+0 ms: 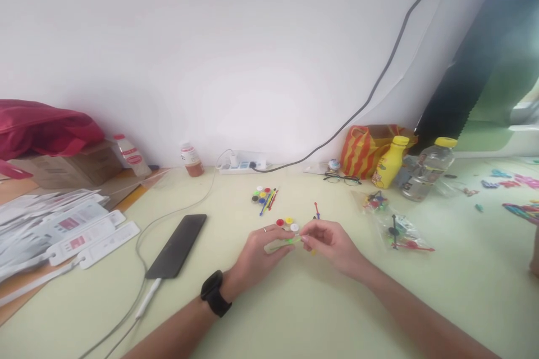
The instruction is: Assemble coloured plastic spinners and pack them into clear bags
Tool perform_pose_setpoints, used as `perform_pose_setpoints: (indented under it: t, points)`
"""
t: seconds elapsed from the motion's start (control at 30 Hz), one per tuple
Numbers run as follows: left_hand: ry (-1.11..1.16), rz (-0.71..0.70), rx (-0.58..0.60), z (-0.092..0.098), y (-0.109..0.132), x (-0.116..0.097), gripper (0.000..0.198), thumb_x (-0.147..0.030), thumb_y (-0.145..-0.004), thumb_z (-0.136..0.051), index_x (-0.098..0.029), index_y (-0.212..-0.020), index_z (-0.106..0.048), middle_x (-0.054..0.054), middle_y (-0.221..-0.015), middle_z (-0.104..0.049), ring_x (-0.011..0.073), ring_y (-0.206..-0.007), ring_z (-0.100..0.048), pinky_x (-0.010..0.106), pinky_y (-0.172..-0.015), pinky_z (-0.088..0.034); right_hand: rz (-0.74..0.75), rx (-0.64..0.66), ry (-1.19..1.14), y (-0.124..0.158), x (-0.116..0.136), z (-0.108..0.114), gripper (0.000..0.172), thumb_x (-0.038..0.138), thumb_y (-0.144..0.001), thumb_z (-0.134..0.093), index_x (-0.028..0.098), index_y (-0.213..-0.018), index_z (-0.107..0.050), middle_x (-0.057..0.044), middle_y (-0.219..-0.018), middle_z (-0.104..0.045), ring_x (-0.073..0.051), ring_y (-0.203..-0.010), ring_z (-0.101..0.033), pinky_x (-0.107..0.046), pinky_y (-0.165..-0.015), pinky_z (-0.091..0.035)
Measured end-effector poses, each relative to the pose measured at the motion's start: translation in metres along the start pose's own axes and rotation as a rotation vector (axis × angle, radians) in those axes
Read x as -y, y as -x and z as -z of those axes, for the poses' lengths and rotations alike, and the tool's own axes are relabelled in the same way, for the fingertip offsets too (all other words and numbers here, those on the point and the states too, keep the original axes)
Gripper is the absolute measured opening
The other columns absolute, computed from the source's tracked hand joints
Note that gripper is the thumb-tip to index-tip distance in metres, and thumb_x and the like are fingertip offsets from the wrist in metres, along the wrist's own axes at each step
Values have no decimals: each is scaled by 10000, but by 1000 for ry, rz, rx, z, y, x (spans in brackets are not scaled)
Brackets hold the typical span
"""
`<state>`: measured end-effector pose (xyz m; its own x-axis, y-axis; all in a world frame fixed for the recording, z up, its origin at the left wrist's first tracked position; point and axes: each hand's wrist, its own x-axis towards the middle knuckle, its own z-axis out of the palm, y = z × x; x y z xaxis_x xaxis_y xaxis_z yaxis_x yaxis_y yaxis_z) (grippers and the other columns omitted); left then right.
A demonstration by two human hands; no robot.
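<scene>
My left hand, with a black watch on its wrist and a ring on one finger, pinches one end of a thin green stick. My right hand pinches the other end of that stick with fingers curled. Both hands meet low over the pale table. Just beyond the fingers lie red, yellow and white round caps. A red and blue stick lies a little farther back.
A black phone on a white cable lies at left, beside white packets. A small pile of coloured caps and sticks, a power strip, glasses, bottles and clear bags of parts lie behind and right.
</scene>
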<state>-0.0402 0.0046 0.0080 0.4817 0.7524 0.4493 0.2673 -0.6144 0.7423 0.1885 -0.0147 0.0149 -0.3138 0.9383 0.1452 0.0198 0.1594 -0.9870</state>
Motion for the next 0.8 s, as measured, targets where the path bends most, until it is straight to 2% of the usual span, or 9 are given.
perform_pose_setpoints:
  t: [0.2, 0.37, 0.47, 0.53, 0.67, 0.73, 0.8]
  points:
    - [12, 5, 24, 1, 1, -3, 200, -307, -936, -714, -255, -1115, -786, 78, -1014, -784, 237, -920, -735, 355, -861, -570, -35, -15, -46, -1, -3, -1, 354, 532, -860, -763, 192, -937, -706, -33, -838, -679, -171, -747, -642, -336, -738, -550]
    - [-36, 26, 44, 4, -1, -7, 121, -308, -940, -705, -235, -1013, -768, 67, -951, -784, 218, -850, -723, 336, -813, -559, -60, -13, -77, -1, -2, -3, 367, 540, -842, -777, 190, -923, -702, -29, -820, -674, -176, -747, -650, -346, -747, -556]
    - [-31, 34, 40, 3, -1, -9, 128, -299, -941, -701, -231, -1032, -759, 62, -927, -772, 206, -832, -708, 333, -807, -554, -46, -7, -78, -1, -1, -2, 343, 519, -850, -776, 191, -923, -706, -28, -832, -676, -170, -742, -643, -345, -742, -549]
    - [21, 36, 50, 2, -1, -11, 154, -292, -929, -714, -230, -1062, -760, 72, -967, -769, 211, -874, -707, 339, -830, -562, -40, -17, -68, -2, 0, -1, 340, 521, -853, -771, 192, -914, -708, -28, -839, -681, -166, -736, -637, -341, -735, -544]
    - [233, 85, 137, 1, -3, -17, 211, -315, -934, -711, -217, -1110, -773, 120, -1186, -743, 262, -1114, -684, 366, -928, -571, -52, -26, -56, -3, -3, 1, 347, 529, -867, -753, 190, -925, -705, -31, -842, -688, -167, -749, -639, -332, -738, -541]
    - [334, 143, 176, 1, -4, -18, 230, -335, -957, -685, -207, -1126, -773, 129, -1190, -741, 267, -1117, -688, 390, -967, -564, -41, -27, -53, -4, -5, 1, 354, 532, -883, -734, 196, -985, -698, -35, -859, -690, -178, -778, -654, -337, -757, -548]
    - [412, 197, 167, 0, -5, -16, 249, -349, -940, -713, -195, -1127, -768, 127, -1149, -746, 258, -1057, -703, 405, -970, -566, -7, -74, -24, -3, -7, 1, 366, 527, -903, -711, 212, -1087, -676, -45, -922, -697, -197, -843, -677, -352, -802, -555]
